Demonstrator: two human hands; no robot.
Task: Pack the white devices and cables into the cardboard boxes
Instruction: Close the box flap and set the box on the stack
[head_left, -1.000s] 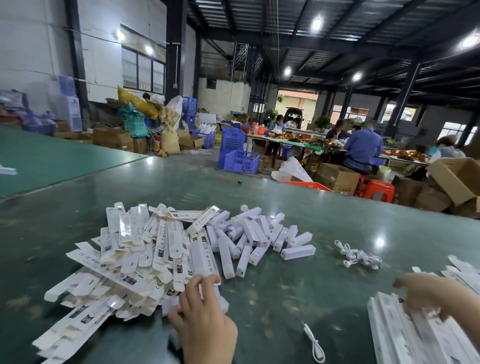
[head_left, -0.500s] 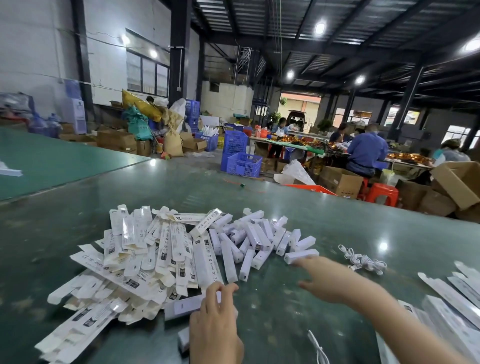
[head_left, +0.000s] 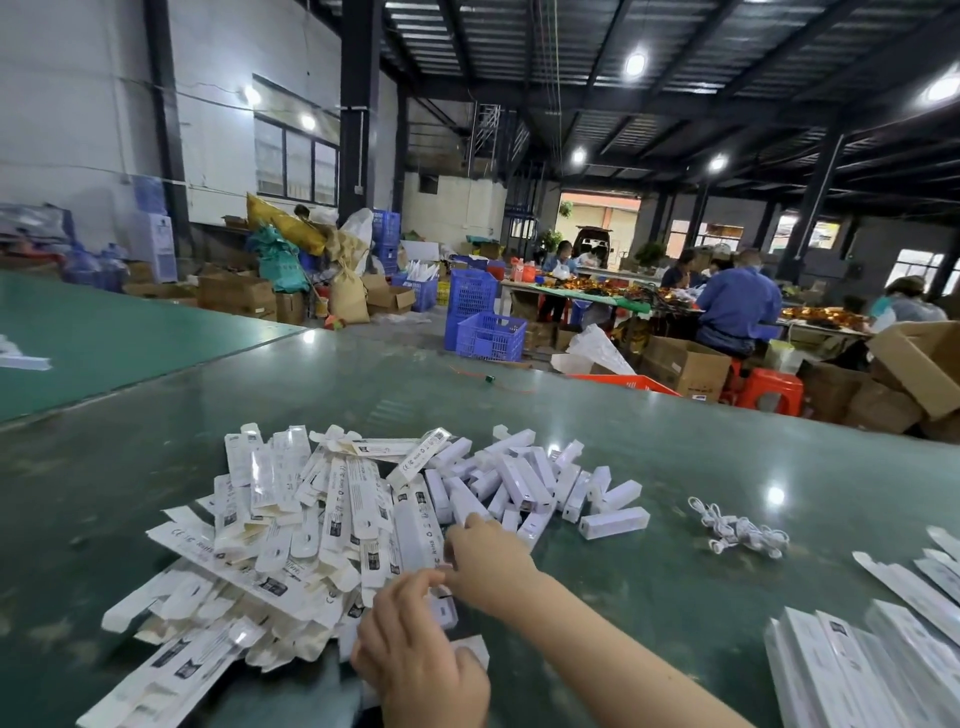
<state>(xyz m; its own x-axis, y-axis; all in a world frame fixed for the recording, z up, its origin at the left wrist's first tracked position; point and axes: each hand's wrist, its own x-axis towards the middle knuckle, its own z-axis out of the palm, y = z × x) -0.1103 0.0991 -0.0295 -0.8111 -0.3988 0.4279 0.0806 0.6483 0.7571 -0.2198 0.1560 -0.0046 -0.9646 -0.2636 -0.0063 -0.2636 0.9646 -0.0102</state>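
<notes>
Two bare hands meet at the near edge of the heap of flat white cardboard boxes (head_left: 291, 535) on the dark green table (head_left: 649, 582). We see the left hand (head_left: 421, 660) low in the head view, fingers curled toward the thumb around what looks like the end of a flat box; the object itself is mostly hidden beneath the hand. The right hand (head_left: 488, 558) reaches across from the right with its forearm running diagonally, fingertips bent onto the same spot, touching the left fingertips. We cannot tell whether it pinches anything or only steadies the box.

Relation that matters: the pile of short white rectangular devices (head_left: 535, 483) lies just beyond the right hand, up and to the right, with long axes pointing every way; the lone device (head_left: 613, 522) at the pile's right edge lies roughly crosswise. The bundle of white cables (head_left: 737, 530) is farther right, well apart from both hands. We judge the right hand nearer to both. Finished-looking long white boxes (head_left: 872, 670) sit stacked at lower right.

Change over the last second: the right hand was at the stack on the right, then stretched open toward the lone device, and now has pulled in to join the left. The left hand stayed at the heap edge. The lone device appears unmoved.
</notes>
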